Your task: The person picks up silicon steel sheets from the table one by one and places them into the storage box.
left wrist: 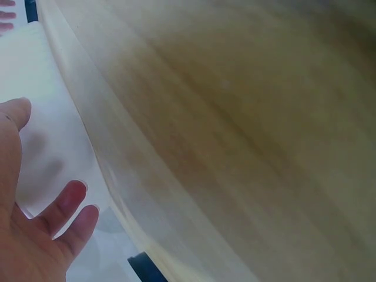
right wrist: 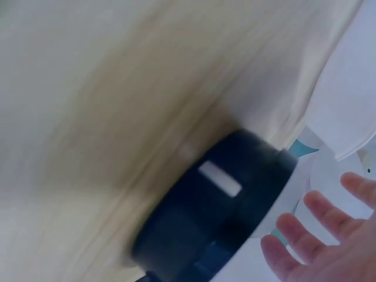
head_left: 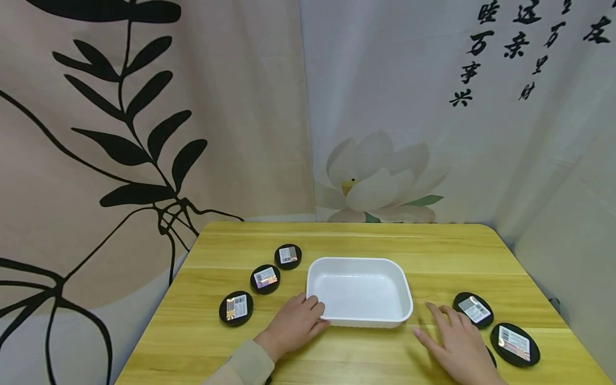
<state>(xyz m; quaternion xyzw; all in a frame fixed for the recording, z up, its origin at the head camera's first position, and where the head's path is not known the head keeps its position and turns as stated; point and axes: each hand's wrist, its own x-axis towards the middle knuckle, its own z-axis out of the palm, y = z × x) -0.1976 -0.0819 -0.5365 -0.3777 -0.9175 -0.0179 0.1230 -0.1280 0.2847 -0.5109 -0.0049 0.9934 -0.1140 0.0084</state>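
Note:
A white rectangular tray (head_left: 358, 291) sits on the table in the head view. My left hand (head_left: 295, 326) is at its near left corner, fingertips right at the rim and thumb low by the front wall. In the left wrist view the fingers (left wrist: 67, 205) are spread and fairly straight beside the white tray wall (left wrist: 41, 82). To the right of the tray, my right hand (head_left: 452, 342) hovers with spread fingers, holding nothing. Close by it lies a flat round black container (head_left: 474, 309) with a barcode label; the right wrist view shows a thick black container (right wrist: 211, 205) beside the fingers.
Three similar black containers (head_left: 264, 279) lie in a slanting row left of the tray. At the right are another labelled one (head_left: 515, 345) and one mostly hidden by my right hand. The wooden table (head_left: 385, 240) ends at a printed curtain (head_left: 250, 107).

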